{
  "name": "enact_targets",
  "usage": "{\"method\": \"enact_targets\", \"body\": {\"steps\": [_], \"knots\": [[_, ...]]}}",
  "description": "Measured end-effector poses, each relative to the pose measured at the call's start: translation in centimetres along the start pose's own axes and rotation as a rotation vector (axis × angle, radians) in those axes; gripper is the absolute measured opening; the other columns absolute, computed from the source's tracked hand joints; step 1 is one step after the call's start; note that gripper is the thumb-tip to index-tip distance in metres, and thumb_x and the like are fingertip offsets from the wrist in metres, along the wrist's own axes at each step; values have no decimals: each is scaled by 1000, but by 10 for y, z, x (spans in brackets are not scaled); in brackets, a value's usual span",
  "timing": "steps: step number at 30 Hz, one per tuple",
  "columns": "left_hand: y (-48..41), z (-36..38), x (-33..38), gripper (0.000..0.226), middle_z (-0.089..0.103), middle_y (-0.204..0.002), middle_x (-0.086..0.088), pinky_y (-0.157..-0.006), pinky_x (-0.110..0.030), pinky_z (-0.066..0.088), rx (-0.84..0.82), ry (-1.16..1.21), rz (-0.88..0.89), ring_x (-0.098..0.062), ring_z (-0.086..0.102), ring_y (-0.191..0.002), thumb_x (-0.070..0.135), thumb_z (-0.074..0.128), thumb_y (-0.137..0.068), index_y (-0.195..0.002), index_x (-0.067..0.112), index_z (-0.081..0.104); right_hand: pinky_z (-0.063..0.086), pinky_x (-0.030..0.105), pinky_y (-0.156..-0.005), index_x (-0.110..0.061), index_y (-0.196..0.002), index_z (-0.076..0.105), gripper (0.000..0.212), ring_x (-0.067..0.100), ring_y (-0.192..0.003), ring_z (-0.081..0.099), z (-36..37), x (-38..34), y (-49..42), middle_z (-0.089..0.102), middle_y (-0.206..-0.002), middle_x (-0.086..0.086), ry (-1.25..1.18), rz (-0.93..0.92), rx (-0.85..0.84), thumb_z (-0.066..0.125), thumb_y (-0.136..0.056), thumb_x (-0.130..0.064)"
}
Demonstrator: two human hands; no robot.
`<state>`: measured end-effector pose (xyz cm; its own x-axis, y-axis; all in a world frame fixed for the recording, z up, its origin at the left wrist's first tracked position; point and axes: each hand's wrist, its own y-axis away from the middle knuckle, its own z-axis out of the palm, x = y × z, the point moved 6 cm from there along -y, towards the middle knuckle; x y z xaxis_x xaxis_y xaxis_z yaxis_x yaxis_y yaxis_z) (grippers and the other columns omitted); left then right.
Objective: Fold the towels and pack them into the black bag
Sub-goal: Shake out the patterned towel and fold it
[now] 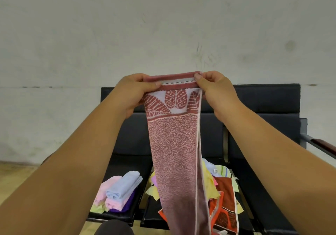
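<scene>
pink towel (174, 153): hangs lengthwise, long axis vertical | left hand (133, 91), right hand (216, 89): each pinching a top corner

Scuffed pale wall (163, 25) behind a dark padded bench (254, 104) with metal armrest (316, 144), light wooden floor (14, 171).

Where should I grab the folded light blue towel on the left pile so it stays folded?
Come from above and clamp the light blue towel across its middle, thumb on one long side, fingers on the other. It lies flat atop the pink folded towels with both long sides exposed, so squeezing every layer likely keeps the folds.
</scene>
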<state>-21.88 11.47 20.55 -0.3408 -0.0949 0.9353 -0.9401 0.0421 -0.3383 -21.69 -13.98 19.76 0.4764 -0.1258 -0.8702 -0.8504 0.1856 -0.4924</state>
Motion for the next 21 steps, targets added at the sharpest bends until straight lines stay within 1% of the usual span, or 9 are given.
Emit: {"method": "enact_targets", "body": {"steps": [2,4,7,10,11,13,15,18,21], "knots": [[1,4,3,26,82,-104,-13,-91,-47,65,-4,45,24,-31,79,-99,20,83,-92,-113,8,73,66,48,-85,-20,-104,66,23,22,-90,81,0,-1,0,82,-100,4,-26,30,-29,72,-101,-42],[0,7,6,23,82,-103,-12,-87,-46,65,10,111,40,-28,79,-93,19,83,-93,-112,9,75,67,54,-82,-22,-105,64,22,25,-91,81,0,-3,2,81,-103,6,-51,52,-63,71,-102,-42],[-1,8,6,23,81,-101,-10,-77,-41,64,28,177,54,-24,78,-85,22,81,-95,-113,11,74,67,46,-73,-20,-108,62,22,25,-84,80,-1,-3,7,82,-101,8,-97,75,-108,70,-103,-40],[-1,12,1,20,80,-95,-6,-68,-39,62,5,123,35,-21,76,-78,35,71,-103,-115,20,65,63,37,-64,-17,-114,62,25,24,-82,77,0,2,12,81,-100,9,-166,129,-146,69,-104,-39],[0,13,-1,22,79,-95,-6,-66,-38,61,-2,92,27,-20,76,-78,39,68,-105,-116,21,64,64,39,-68,-16,-117,63,27,25,-85,77,1,3,13,80,-101,9,-198,146,-156,68,-104,-39],[0,17,-5,25,80,-99,-7,-67,-37,62,-2,68,17,-19,77,-79,41,66,-106,-120,21,64,65,47,-85,-11,-125,65,34,28,-94,75,4,9,16,79,-105,11,-309,211,-188,67,-105,-38],[0,20,-8,27,80,-106,-8,-70,-36,63,6,104,6,-20,78,-83,39,67,-106,-124,19,66,61,52,-97,-9,-131,68,40,30,-102,75,10,18,22,78,-113,13,-480,338,-238,67,-104,-39],[0,25,-11,30,80,-111,-9,-75,-37,64,17,167,-13,-22,79,-92,36,70,-104,-127,17,67,55,58,-107,-10,-139,68,49,35,-121,70,17,30,29,73,-133,15,-611,465,-290,65,-104,-45],[-1,27,-15,32,80,-112,-9,-79,-37,64,14,173,-20,-24,79,-98,36,72,-103,-128,16,69,54,59,-107,-10,-137,69,49,36,-122,70,17,37,28,73,-131,16,-630,472,-288,60,-106,-48]]}}
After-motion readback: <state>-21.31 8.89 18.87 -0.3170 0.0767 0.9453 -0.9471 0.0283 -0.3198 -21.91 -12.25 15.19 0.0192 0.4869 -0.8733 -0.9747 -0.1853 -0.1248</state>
